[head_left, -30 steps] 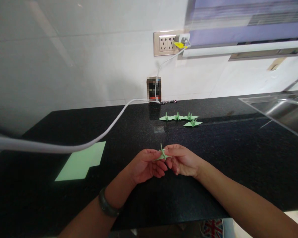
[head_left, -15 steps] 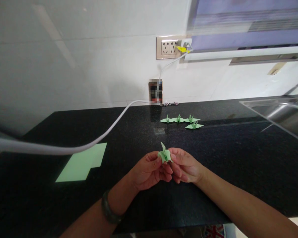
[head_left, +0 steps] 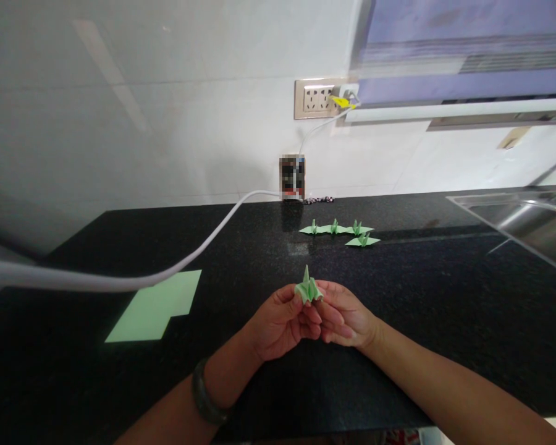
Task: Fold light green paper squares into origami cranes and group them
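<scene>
Between my two hands is a small green origami crane (head_left: pixel 308 292), held just above the dark counter (head_left: pixel 241 247) with one point standing upright. My left hand (head_left: pixel 282 321) pinches its left side between thumb and fingers. On its right side my right hand (head_left: pixel 345 314) grips it, fingers curled beneath. Beyond my hands, several finished green paper cranes (head_left: pixel 335 228) stand on the counter, most in a row and one in front at the right. Sheets of plain green paper (head_left: pixel 152 309) lie to the left, overlapping.
A white cable (head_left: pixel 204 247) arches over the counter from the left towards a blurred dark object (head_left: pixel 293 178) against the wall. Above it is a wall socket (head_left: pixel 317 99) with a plug. At the right edge sits a metal sink (head_left: pixel 528 216). A beaded string (head_left: pixel 319 199) lies by the wall.
The crane has turned slightly in my fingers, and its upright point now stands straighter. My right fingers have shifted a little. The whole view has moved slightly.
</scene>
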The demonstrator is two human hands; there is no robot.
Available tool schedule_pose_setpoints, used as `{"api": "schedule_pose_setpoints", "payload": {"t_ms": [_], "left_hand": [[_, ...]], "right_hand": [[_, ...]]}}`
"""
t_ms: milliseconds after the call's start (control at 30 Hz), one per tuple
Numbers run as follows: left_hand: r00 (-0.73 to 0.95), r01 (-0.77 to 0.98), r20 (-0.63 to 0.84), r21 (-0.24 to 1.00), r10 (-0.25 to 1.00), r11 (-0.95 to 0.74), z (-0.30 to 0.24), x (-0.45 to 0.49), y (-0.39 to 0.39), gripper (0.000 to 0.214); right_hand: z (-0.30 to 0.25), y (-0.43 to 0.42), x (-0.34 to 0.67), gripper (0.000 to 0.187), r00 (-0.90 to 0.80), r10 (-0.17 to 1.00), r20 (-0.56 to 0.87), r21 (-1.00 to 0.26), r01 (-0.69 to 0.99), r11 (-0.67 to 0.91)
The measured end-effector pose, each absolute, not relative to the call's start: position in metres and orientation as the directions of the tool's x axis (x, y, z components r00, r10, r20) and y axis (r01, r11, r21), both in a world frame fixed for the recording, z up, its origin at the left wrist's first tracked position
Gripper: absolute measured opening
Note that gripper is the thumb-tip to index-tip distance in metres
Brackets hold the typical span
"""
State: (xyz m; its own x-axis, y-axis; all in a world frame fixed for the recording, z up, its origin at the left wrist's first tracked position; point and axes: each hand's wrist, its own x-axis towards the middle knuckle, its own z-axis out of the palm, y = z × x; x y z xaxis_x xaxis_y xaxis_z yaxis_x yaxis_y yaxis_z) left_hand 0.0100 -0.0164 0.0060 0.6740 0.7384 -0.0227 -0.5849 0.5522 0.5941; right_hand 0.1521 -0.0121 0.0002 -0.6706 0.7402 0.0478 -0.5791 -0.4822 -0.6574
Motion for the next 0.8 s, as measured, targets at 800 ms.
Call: {"api": "schedule_pose_setpoints", "payload": {"t_ms": [800], "left_hand": [[0.642,-0.605,0.014,0.624,0.767,0.495,0.0041,0.0119,-0.0180,0.012]], "right_hand": [[0.0079,-0.0149,0.1478,0.018,-0.644,0.764,0.045,-0.640,-0.605,-0.473]]}}
